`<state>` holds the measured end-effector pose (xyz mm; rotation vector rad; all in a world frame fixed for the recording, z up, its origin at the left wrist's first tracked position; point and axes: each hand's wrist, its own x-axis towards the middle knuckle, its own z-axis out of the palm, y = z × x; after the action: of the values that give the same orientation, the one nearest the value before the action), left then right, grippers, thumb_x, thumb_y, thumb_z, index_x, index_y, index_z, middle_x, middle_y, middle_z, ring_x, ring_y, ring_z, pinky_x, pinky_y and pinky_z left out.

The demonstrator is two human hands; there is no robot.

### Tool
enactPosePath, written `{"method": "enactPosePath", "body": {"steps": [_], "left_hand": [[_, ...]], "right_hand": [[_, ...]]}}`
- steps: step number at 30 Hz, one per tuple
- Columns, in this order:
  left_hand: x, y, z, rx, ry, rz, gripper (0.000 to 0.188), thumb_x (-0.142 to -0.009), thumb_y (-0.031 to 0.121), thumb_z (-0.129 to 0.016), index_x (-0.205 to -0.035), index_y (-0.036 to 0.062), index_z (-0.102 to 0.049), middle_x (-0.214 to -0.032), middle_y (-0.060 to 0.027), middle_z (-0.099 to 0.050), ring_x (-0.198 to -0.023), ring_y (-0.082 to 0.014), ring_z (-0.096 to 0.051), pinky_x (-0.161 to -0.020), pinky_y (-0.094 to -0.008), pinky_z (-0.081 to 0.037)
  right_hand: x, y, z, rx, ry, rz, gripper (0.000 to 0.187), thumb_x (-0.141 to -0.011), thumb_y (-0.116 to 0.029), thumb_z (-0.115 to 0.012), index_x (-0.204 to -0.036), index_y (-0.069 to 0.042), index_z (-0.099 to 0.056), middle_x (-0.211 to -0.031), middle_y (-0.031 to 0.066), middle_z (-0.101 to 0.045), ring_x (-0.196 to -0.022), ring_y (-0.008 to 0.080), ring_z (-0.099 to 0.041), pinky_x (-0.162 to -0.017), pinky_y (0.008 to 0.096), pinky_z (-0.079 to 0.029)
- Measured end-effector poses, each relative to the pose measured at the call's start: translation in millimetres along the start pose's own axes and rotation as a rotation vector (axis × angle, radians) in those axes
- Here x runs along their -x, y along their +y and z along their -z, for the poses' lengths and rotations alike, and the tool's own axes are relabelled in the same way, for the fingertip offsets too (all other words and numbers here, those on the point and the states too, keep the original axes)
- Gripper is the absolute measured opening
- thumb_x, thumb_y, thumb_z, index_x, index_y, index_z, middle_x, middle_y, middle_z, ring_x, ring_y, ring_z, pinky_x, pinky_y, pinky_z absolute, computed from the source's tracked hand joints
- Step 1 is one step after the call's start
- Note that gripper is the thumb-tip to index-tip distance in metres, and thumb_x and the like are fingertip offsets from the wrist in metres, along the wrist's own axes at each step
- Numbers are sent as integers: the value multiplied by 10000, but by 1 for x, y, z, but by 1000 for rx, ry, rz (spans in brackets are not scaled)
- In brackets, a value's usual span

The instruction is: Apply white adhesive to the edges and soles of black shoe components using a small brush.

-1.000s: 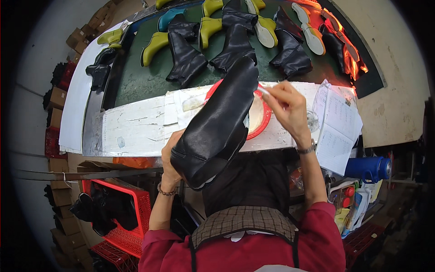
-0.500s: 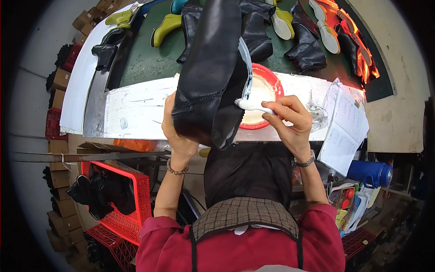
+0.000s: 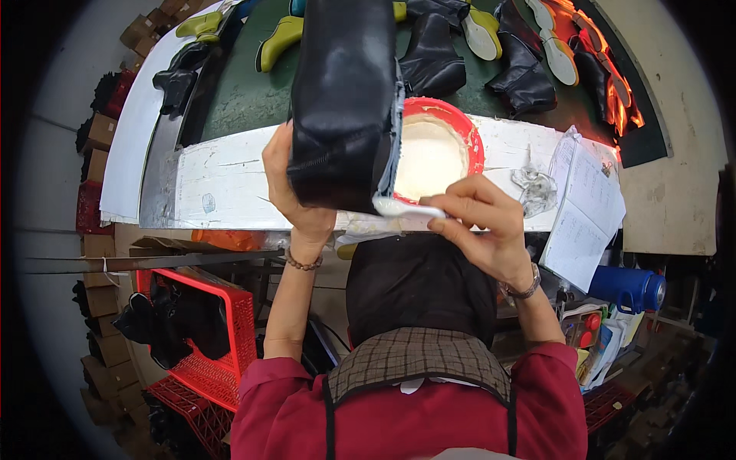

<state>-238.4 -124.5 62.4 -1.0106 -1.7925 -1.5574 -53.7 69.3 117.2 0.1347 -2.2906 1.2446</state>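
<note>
A black leather boot (image 3: pixel 341 100) is held up over the front of the bench, my left hand (image 3: pixel 290 184) closed around its left side. Its right edge is coated with something whitish-grey along its length. Between thumb and fingers, my right hand (image 3: pixel 487 222) pinches a white toothbrush (image 3: pixel 412 212). The brush's head touches the lower right corner of that coated edge. Just behind, partly hidden by the boot, sits a red bowl (image 3: pixel 477 149) of cream-coloured paste (image 3: pixel 429 161). The fingertips of my left hand are partly hidden by the boot.
A white board (image 3: pixel 230 176) runs along the bench front. Beyond it, black boots (image 3: pixel 433 57) and yellow-green lasts (image 3: pixel 280 42) lie on a green belt (image 3: pixel 245 100), near an orange glow at right. An open notebook (image 3: pixel 586 207) and crumpled plastic (image 3: pixel 534 190) lie right; a red crate (image 3: pixel 245 330) stands left.
The boot has turned so its coated edge stands more upright, and it has shifted slightly left. My right hand has brought the toothbrush down and left along the edge to the lower corner.
</note>
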Motion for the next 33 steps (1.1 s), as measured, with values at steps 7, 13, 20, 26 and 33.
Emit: {"method": "enactPosePath", "body": {"steps": [7, 13, 20, 26, 33], "left_hand": [[-17, 3, 85, 209, -19, 764, 518, -799, -105, -581, -1312, -61, -528, -941, -146, -671, -713, -194, -626, -646, -292, -505], [-28, -4, 127, 638, -200, 1122, 389, -723, -92, -478, -1105, -107, -548, -807, -221, -652, -495, -204, -539, -388, -219, -310], [-19, -13, 129, 860, -383, 1423, 669, -621, -95, -457, -1290, -107, -463, -832, -351, -648, -386, -303, -550, -284, -229, -211], [-13, -12, 118, 1002, -525, 1523, 774, -595, -122, -453, -1365, -70, -393, -862, -335, -649, -475, -371, -652, -269, -255, -214], [-12, -12, 129, 1118, -428, 1423, 744, -586, -134, -450, -1329, -103, -412, -878, -329, -661, -476, -389, -659, -259, -257, -234]], "right_hand": [[-17, 66, 24, 583, 6, -229, 155, -870, -137, -723, -988, -39, -747, -915, 61, -639, -779, 244, -651, -637, 365, -517], [-19, 98, 17, 987, -252, -150, 118, -795, -145, -751, -905, -107, -761, -942, 30, -648, -864, 239, -653, -724, 386, -548], [-27, 72, 45, 514, 59, -212, 207, -775, -173, -810, -959, -83, -781, -861, 55, -652, -696, 215, -632, -621, 365, -510], [-53, 71, 42, 360, 33, 105, 232, -777, -147, -826, -1005, -138, -790, -894, 21, -660, -847, 166, -614, -823, 315, -391], [-28, 72, 53, 191, 119, -56, 215, -790, -122, -814, -1003, -120, -794, -873, 28, -669, -854, 172, -625, -817, 330, -407]]}}
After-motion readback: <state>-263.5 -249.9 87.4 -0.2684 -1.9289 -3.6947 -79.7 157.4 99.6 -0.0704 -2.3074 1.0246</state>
